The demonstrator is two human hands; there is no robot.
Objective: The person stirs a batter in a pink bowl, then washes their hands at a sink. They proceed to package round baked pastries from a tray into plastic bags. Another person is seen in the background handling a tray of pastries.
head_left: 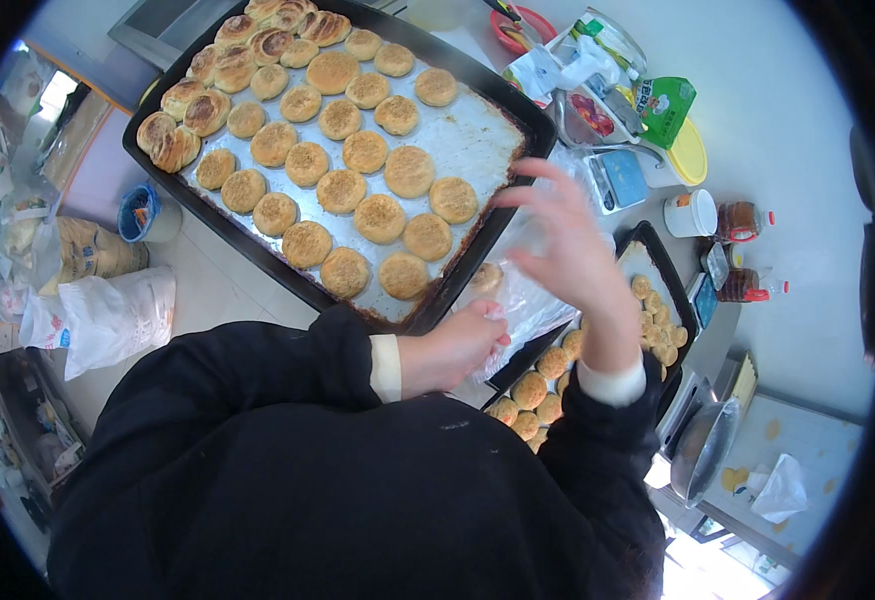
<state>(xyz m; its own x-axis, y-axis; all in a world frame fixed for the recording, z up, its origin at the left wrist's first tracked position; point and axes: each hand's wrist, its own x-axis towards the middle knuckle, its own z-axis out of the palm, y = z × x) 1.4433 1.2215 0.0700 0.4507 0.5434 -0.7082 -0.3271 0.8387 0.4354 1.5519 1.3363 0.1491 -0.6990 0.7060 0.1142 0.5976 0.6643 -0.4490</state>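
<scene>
My left hand [448, 349] is closed around the edge of a clear plastic bag [531, 304]. A round bun [487, 277] shows at the bag's left side; whether it is inside or behind the plastic I cannot tell. My right hand [572, 247], blurred, hovers above the bag with fingers spread and nothing in them. Its fingertips reach the right edge of a large black baking tray [475, 124]. Rows of round, crumb-topped buns [341, 191] cover much of this tray, with browned swirled buns [235, 67] at its far left.
Two more trays lie right of my body, with topped buns [531, 390] and small round pieces [659, 315]. Behind stand a kitchen scale [623, 180], a green packet [664, 112], a white tub [691, 214] and a red basin [546, 26]. A lined bin [150, 214] stands left.
</scene>
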